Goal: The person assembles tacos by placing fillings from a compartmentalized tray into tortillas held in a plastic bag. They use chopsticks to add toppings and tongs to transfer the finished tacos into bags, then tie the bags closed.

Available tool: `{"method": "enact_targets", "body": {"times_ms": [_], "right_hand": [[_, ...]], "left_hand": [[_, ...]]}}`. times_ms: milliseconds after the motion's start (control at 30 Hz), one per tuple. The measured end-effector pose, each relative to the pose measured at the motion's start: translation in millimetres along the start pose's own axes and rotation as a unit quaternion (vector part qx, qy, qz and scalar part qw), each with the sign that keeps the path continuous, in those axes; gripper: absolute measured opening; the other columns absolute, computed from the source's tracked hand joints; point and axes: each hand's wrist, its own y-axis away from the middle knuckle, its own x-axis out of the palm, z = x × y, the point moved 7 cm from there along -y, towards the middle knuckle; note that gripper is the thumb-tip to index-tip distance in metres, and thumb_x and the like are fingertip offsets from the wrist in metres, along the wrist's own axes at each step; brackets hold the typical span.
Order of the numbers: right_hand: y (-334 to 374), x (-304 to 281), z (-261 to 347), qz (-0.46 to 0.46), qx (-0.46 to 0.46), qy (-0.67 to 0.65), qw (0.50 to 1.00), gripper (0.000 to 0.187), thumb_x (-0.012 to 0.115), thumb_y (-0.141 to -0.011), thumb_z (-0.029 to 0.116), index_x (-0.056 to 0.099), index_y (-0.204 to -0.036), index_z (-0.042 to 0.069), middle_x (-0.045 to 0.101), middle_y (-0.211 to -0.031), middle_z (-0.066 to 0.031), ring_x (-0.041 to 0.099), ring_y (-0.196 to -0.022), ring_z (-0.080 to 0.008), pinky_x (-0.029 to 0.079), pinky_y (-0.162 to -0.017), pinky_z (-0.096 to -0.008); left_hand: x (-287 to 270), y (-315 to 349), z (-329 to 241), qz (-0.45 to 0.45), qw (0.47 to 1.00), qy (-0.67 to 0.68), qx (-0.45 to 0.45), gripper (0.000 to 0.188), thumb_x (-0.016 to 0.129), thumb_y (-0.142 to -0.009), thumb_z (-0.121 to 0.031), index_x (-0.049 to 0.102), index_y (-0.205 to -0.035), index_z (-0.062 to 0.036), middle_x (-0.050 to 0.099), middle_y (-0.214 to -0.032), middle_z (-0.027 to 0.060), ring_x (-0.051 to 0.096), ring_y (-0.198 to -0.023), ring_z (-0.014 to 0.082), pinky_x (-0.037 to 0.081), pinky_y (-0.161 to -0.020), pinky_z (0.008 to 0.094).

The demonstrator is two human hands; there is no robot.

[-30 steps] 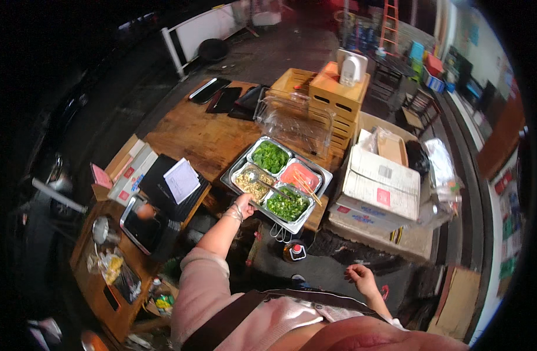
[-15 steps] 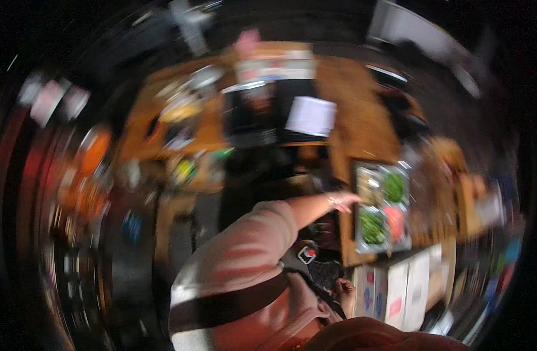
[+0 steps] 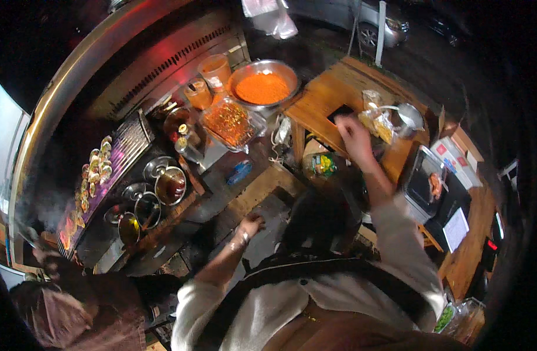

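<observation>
My right hand (image 3: pixel 355 136) is over the wooden table, fingers curled in. Its fingertips meet the edge of a small black flat rectangle (image 3: pixel 338 113); whether they grip anything is hidden. Beside that hand lie yellow pieces in clear plastic (image 3: pixel 383 126) and a metal pot (image 3: pixel 410 117). My left hand (image 3: pixel 252 224), fingers loosely closed and showing nothing in them, hangs low over a grey surface. Ahead of it are a blue object (image 3: pixel 239 172) and a plastic tray of chopped orange-red food (image 3: pixel 227 123).
Shellfish (image 3: pixel 96 169) sit on a smoking grill (image 3: pixel 119 155) at left, with sauce pots (image 3: pixel 170 186) beside it. Another person's sleeve (image 3: pixel 64 316) is at lower left. A wide metal bowl (image 3: pixel 292 73) of orange food stands ahead. A black tray (image 3: pixel 420 175) is at right.
My view has swung left, from the tray of greens toward the grill. My left hand has come away from that tray; my right hand is now out over the wooden table.
</observation>
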Motion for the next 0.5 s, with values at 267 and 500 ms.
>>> {"method": "enact_targets", "body": {"times_ms": [267,500], "right_hand": [[-307.2,116.3,55.4,-0.132,-0.267,0.254,0.920,0.042,0.065,-0.068,0.022,0.052,-0.105,0.008,0.050,-0.092,-0.0085,0.050,-0.086,-0.0256,0.041,-0.072,-0.0363],[-403.4,149.4,34.0,-0.099,-0.402,0.203,0.887,0.012,0.058,-0.071,0.014,0.054,-0.079,0.007,0.052,-0.080,-0.0068,0.051,-0.080,-0.0245,0.043,-0.068,-0.0345]], "left_hand": [[-47.4,69.0,77.5,-0.166,0.962,-0.175,0.124,0.026,0.054,-0.078,-0.025,0.055,-0.098,-0.0082,0.059,-0.091,0.0087,0.057,-0.079,0.0246,0.046,-0.072,0.0329],[-12.4,54.9,65.7,-0.282,0.947,0.154,-0.009,0.023,0.050,-0.079,-0.025,0.051,-0.093,-0.0062,0.058,-0.092,0.0140,0.056,-0.078,0.0281,0.044,-0.064,0.0341]]}}
